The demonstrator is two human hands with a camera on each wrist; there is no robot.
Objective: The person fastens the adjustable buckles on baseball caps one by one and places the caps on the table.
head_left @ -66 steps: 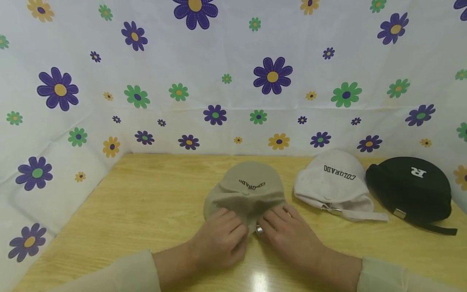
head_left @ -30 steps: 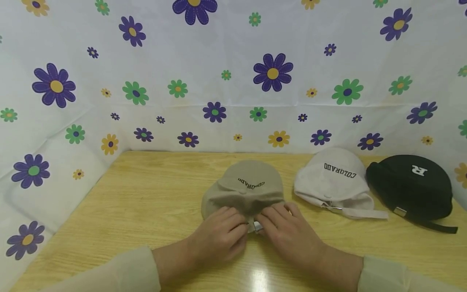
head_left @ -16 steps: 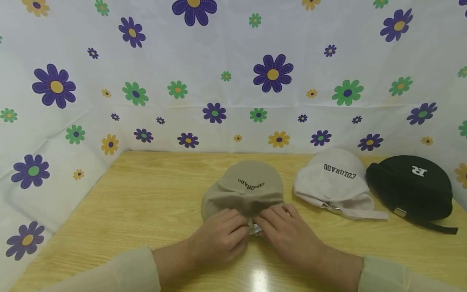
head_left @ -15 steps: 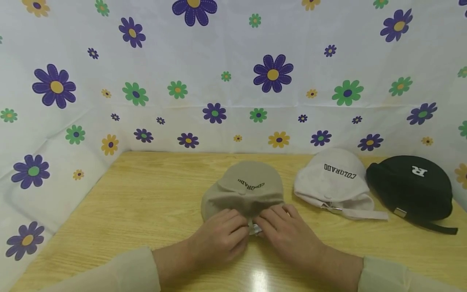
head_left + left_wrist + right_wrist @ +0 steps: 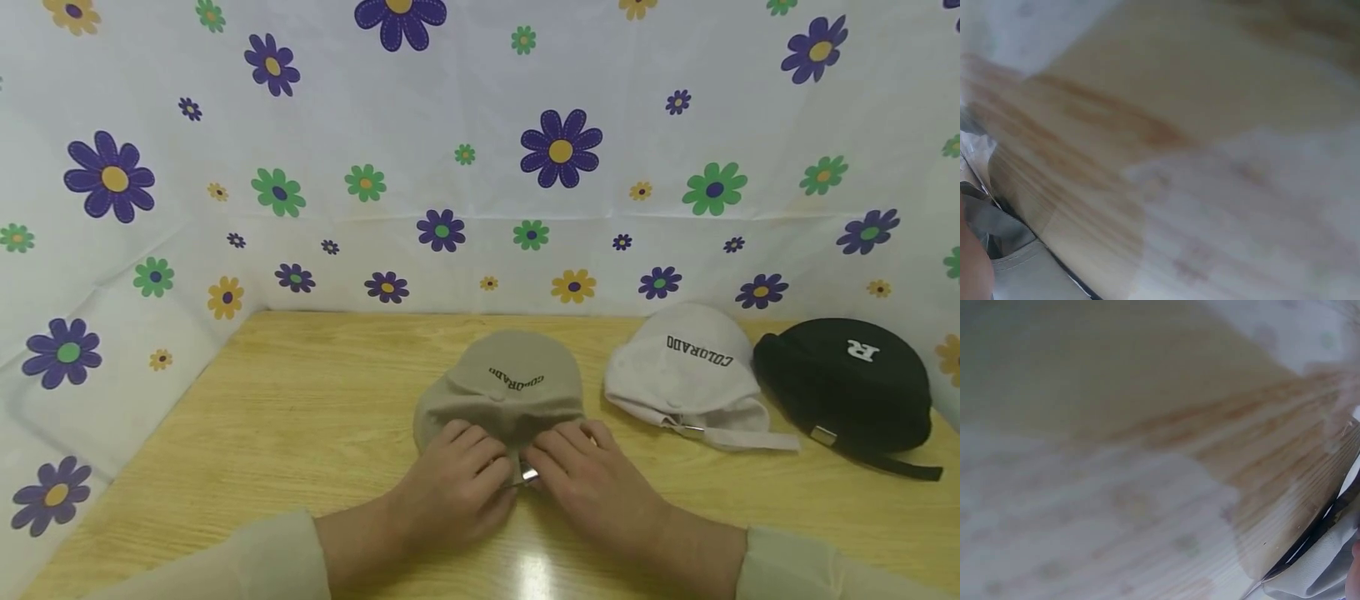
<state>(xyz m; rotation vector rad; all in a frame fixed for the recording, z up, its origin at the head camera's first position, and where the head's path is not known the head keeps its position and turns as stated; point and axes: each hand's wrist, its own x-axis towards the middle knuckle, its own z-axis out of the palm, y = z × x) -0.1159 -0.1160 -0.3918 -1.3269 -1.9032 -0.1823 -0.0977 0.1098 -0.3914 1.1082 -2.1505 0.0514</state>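
Note:
In the head view a khaki baseball cap (image 5: 517, 358) with COLORADO lettering sits on the wooden table, its back edge toward me. My left hand (image 5: 453, 483) pinches that edge on the left of the strap, the fingers curled over the fabric. On the other side my right hand (image 5: 592, 479) holds the edge beside a small metal buckle (image 5: 529, 472). The fingertips and much of the strap are hidden under the hands. In both wrist views, a bit of the cap (image 5: 1029, 272) and a finger (image 5: 1353, 575) show at the lower corner.
A pale cap (image 5: 686, 358) with a loose strap lies right of the khaki one. Beside it rests a black cap (image 5: 843, 383) with a white R. A flower-printed white cloth (image 5: 465, 100) rises behind the wooden table (image 5: 300, 400).
Both hands stay at the cap's back edge. The left fingers have shifted slightly, and the buckle has turned and shows a little more clearly between the hands.

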